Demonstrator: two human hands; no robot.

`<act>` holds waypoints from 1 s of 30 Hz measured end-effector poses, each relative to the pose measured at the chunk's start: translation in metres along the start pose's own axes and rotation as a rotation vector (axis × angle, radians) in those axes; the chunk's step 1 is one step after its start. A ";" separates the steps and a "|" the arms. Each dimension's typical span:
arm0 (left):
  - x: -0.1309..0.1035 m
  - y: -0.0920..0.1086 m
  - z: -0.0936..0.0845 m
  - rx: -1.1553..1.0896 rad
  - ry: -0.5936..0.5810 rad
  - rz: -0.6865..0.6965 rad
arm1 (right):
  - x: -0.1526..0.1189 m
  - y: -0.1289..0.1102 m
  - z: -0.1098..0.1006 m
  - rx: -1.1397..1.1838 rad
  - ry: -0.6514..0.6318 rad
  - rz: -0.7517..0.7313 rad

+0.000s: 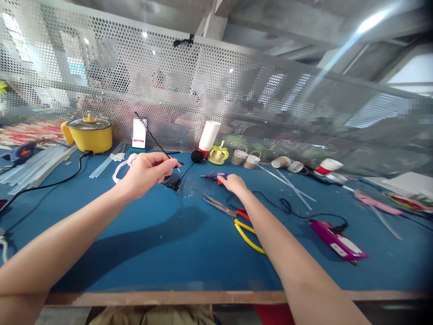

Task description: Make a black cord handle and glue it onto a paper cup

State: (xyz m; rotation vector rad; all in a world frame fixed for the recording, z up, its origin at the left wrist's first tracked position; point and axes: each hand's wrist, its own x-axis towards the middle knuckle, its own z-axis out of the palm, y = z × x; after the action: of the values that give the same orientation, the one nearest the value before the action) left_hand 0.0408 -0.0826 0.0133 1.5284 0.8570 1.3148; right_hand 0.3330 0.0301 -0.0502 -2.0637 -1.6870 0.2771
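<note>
My left hand [149, 174] is closed in a pinch on a thin black stick [157, 143], which slants up to the left above the blue table. Its lower end has a small pale tip by my fingers. My right hand [233, 184] is closed around the handle of a blue and orange hot glue gun [214, 176], whose nozzle points left. Scissors [221, 206] with red and yellow handles lie partly open beside my right forearm. Behind the hands are a round black ball [197, 156] and a yellow crown-like ornament [218, 154]. A white band [118, 171] is partly behind my left hand.
A yellow electric pot [89, 134] stands at back left, near clear glue sticks or strips [40, 167]. A purple power strip [338, 241] lies right, with a black cord [287, 207] running from it. Small paper-cup baskets [246, 158] line the perforated metal screen [162, 81].
</note>
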 end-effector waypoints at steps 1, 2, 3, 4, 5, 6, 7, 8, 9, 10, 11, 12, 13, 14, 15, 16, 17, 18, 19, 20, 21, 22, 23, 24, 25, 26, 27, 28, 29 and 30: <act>0.000 0.000 0.000 -0.003 -0.001 0.005 | -0.002 -0.005 0.000 -0.023 0.013 -0.036; 0.000 0.001 0.000 -0.008 -0.003 0.008 | -0.006 -0.013 0.000 -0.035 0.017 -0.087; 0.000 0.001 0.000 -0.016 -0.005 0.007 | -0.011 -0.021 0.001 -0.037 0.008 -0.152; 0.001 0.001 0.000 -0.023 -0.006 0.006 | -0.017 -0.032 0.003 -0.029 -0.025 -0.237; 0.001 0.001 -0.001 -0.029 -0.006 0.007 | -0.024 -0.043 0.006 -0.016 -0.071 -0.311; 0.001 0.001 -0.001 -0.031 -0.001 0.010 | -0.032 -0.055 0.010 -0.001 -0.124 -0.376; 0.002 0.002 -0.002 -0.028 0.007 0.014 | -0.039 -0.067 0.016 0.013 -0.173 -0.428; 0.002 0.003 -0.004 -0.022 0.019 0.022 | -0.047 -0.078 0.022 0.032 -0.236 -0.488; 0.002 0.004 -0.005 -0.015 0.029 0.030 | -0.053 -0.088 0.028 0.070 -0.365 -0.609; 0.001 0.005 -0.006 -0.011 0.038 0.037 | -0.058 -0.097 0.033 0.110 -0.472 -0.701; 0.001 0.007 -0.007 -0.011 0.046 0.041 | -0.061 -0.103 0.038 0.130 -0.526 -0.736; 0.001 0.009 -0.009 -0.014 0.054 0.044 | -0.061 -0.108 0.042 0.139 -0.535 -0.738; 0.001 0.011 -0.010 -0.019 0.060 0.048 | -0.059 -0.110 0.044 0.138 -0.524 -0.726; 0.001 0.013 -0.010 -0.024 0.067 0.051 | -0.054 -0.109 0.044 0.135 -0.504 -0.706; 0.001 0.016 -0.011 -0.030 0.077 0.055 | -0.047 -0.106 0.043 0.133 -0.476 -0.683; 0.001 0.018 -0.012 -0.035 0.088 0.060 | -0.038 -0.102 0.041 0.133 -0.452 -0.659; 0.001 0.021 -0.013 -0.039 0.099 0.066 | -0.028 -0.097 0.038 0.133 -0.424 -0.633; 0.001 0.023 -0.015 -0.040 0.112 0.071 | -0.017 -0.091 0.035 0.134 -0.393 -0.602; 0.001 0.026 -0.017 -0.040 0.126 0.076 | -0.006 -0.086 0.032 0.134 -0.367 -0.572; 0.000 0.029 -0.019 -0.041 0.136 0.082 | 0.004 -0.081 0.029 0.135 -0.340 -0.544; -0.001 0.032 -0.021 -0.045 0.145 0.089 | 0.015 -0.078 0.027 0.138 -0.313 -0.512; -0.002 0.035 -0.023 -0.051 0.148 0.094 | 0.024 -0.076 0.025 0.144 -0.286 -0.483; -0.003 0.038 -0.025 -0.059 0.147 0.096 | 0.033 -0.076 0.024 0.152 -0.256 -0.456; -0.004 0.040 -0.027 -0.065 0.138 0.091 | 0.041 -0.078 0.023 0.162 -0.224 -0.432; -0.005 0.042 -0.028 -0.068 0.125 0.082 | 0.047 -0.081 0.024 0.171 -0.197 -0.415; -0.006 0.042 -0.028 -0.068 0.111 0.068 | 0.053 -0.085 0.025 0.180 -0.181 -0.407; -0.007 0.042 -0.028 -0.066 0.097 0.051 | 0.057 -0.091 0.026 0.187 -0.179 -0.404; -0.006 0.040 -0.027 -0.064 0.081 0.031 | 0.060 -0.096 0.027 0.191 -0.196 -0.403; -0.006 0.038 -0.025 -0.064 0.066 0.011 | 0.062 -0.102 0.028 0.190 -0.225 -0.402; -0.004 0.035 -0.023 -0.066 0.048 -0.012 | 0.062 -0.108 0.028 0.186 -0.257 -0.400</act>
State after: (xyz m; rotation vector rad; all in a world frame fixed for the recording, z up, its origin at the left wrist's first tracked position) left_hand 0.0150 -0.0939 0.0448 1.4441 0.8436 1.3632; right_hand 0.2405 0.1117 -0.0166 -1.5672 -2.0907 0.5601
